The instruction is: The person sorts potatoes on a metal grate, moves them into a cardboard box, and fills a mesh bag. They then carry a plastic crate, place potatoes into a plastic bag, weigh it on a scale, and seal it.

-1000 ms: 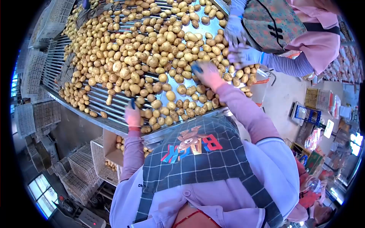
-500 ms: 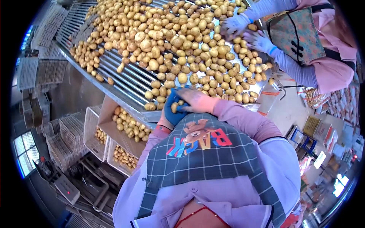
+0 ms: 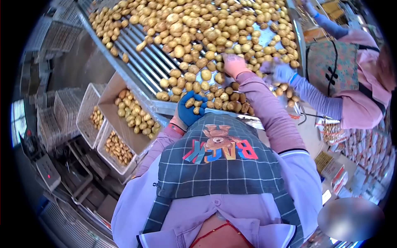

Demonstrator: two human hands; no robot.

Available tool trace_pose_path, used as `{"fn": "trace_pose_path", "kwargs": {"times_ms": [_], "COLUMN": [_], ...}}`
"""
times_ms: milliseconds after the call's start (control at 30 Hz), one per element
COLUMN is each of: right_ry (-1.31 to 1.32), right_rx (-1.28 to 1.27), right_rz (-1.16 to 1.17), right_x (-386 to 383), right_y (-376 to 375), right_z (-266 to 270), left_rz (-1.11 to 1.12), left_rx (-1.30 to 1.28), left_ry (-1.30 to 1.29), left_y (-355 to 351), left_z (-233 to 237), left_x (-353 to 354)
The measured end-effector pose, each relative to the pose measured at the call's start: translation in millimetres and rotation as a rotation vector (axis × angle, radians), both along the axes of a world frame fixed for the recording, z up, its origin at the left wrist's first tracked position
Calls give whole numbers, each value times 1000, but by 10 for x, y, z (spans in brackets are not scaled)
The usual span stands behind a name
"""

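Observation:
My left hand (image 3: 191, 113), in a blue glove, cups a few small potatoes (image 3: 196, 110) at the near edge of the sorting table. Its fingers curl around them, palm up. My right hand (image 3: 234, 66) reaches farther over the table, among the loose potatoes (image 3: 211, 35). Its fingers bend down into the pile, and whatever they hold is hidden. Slatted metal rollers (image 3: 138, 45) show through where the potatoes thin out.
A co-worker's gloved hand (image 3: 281, 71) works at the table's right side, close to my right hand. A large box of potatoes (image 3: 117, 96) stands below the table at left, beside white crates (image 3: 118, 164) with smaller potatoes. The metal table edge (image 3: 120, 70) runs along the left.
My right hand has left my left hand and moved away over the pile. My left hand now shows its potatoes, palm up. The co-worker's hands have moved apart, and the view has shifted.

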State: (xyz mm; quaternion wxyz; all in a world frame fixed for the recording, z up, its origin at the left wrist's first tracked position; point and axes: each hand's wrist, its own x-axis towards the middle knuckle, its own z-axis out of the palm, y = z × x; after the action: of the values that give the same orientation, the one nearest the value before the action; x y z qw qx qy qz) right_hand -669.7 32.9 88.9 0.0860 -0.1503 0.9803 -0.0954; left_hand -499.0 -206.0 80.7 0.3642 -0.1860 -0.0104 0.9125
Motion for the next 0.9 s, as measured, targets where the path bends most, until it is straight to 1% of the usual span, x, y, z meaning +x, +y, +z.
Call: {"fn": "trace_pose_path", "kwargs": {"times_ms": [33,100,167,200,233,300,333,367,433,467,500,533,567,600,633,700,733,767,833,867,900], "right_ry": [-68,-153,-374,-438,-488,-385,-454,-521,-161,-308,-444,-464,-542,-461,-384,-666,-479,-286,-431,-407,-375], "right_rx": [99,90,204,177,89,-219,-411,-605,-462,-556,-646,-733,-766,-761,-760,-627,-644,-668,-881,-876,-793], "right_rz": [12,38,44,8,-66,5,117,221,849,881,886,874,771,705,643,179,269,350,285,288,281], "right_x": [55,77,87,22,78,356,597,826,1117,1102,1043,980,925,851,768,563,476,400,253,249,210], "right_y": [39,252,303,382,219,-202,-458,-702,-1006,-1143,-1248,-1338,-1427,-1461,-1488,-1642,-1728,-1812,-1967,-2101,-2203], "right_z": [-37,-160,169,32,310,706,897,1007,803,658,558,648,666,589,505,644,645,589,356,367,248], "left_rz": [31,91,221,220,258,453,468,496,567,657,723,789,855,980,1110,973,1011,1147,1163,1094,1040], "left_rx": [-9,-43,-331,-473,-474,-217,-104,-120,-101,-88,-81,-78,152,126,96,-11,-60,-105,-183,-584,-421], "left_ry": [61,24,33,265,241,-123,-155,-138,-107,-82,-46,-12,156,91,26,205,174,187,-196,-642,-394], "left_y": [-44,-130,-207,-276,-285,-261,-263,-243,-302,-357,-407,-463,-592,-691,-802,-1174,-1274,-1319,-1569,-1591,-1729], "left_z": [62,175,171,120,110,135,343,436,500,505,513,512,87,-64,-107,110,168,193,-166,-182,-873], "left_x": [29,141,344,460,537,720,679,670,717,859,948,1061,1369,1657,1930,2392,2685,2911,3733,3819,4481]}}
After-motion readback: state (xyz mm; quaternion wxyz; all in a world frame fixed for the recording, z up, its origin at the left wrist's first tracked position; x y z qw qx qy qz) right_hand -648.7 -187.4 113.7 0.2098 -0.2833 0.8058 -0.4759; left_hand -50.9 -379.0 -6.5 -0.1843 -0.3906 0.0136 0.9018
